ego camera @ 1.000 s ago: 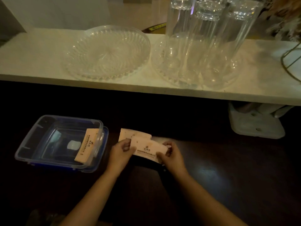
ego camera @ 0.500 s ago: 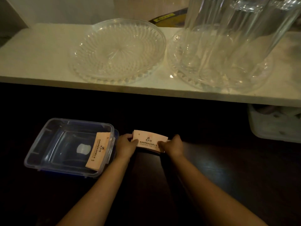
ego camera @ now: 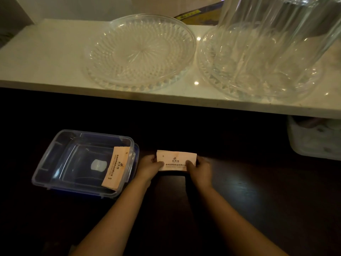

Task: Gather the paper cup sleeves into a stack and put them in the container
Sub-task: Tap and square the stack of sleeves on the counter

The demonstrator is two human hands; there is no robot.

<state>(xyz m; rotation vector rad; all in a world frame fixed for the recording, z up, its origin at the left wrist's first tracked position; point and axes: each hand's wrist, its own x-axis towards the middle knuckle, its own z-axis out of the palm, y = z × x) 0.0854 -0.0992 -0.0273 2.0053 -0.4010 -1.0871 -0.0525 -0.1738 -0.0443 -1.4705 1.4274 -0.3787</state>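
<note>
A small stack of pale orange paper cup sleeves [ego camera: 176,159] with dark print is held flat over the dark table. My left hand [ego camera: 149,167] pinches its left end and my right hand [ego camera: 199,170] pinches its right end. To the left stands a clear plastic container [ego camera: 55,154] with a blue rim. One more cup sleeve [ego camera: 115,168] leans inside it against the right wall. The container lies a short way left of my left hand.
A white shelf [ego camera: 46,58] runs above the dark table, carrying a cut-glass plate [ego camera: 140,50] and a second glass plate [ego camera: 258,89] with tall clear glasses [ego camera: 276,34] on it. A whitish plastic box [ego camera: 313,139] sits under the shelf at the right.
The two offset sleeves have been squared into one aligned stack between my hands. The view has moved closer and slightly left.
</note>
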